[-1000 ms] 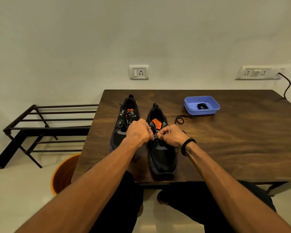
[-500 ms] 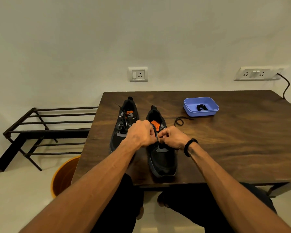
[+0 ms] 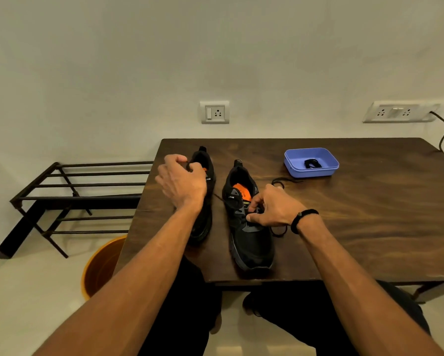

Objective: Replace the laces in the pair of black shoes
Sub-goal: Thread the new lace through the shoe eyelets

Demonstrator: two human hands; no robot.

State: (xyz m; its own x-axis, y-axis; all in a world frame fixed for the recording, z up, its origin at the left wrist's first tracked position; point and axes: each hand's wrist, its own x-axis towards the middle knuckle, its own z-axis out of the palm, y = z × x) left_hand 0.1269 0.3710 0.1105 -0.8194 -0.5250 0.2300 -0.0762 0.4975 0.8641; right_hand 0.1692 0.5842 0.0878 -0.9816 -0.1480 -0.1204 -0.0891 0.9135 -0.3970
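Two black shoes with orange insoles stand on the brown table, toes toward me. My left hand is raised over the left shoe and pinches a black lace that runs across to the right shoe. My right hand, a black band on its wrist, has thumb and fingers curled on the right shoe's eyelet row. Part of the lace loops out on the table below that wrist. Another loose black lace lies behind the right hand.
A blue tray with a coiled black lace sits at the back of the table. A black metal rack stands left of the table, and an orange bucket is on the floor by the table's near left corner.
My left hand has left the right shoe and swung up and left over the left shoe, drawing the lace out with it. The right hand has stayed on the right shoe.
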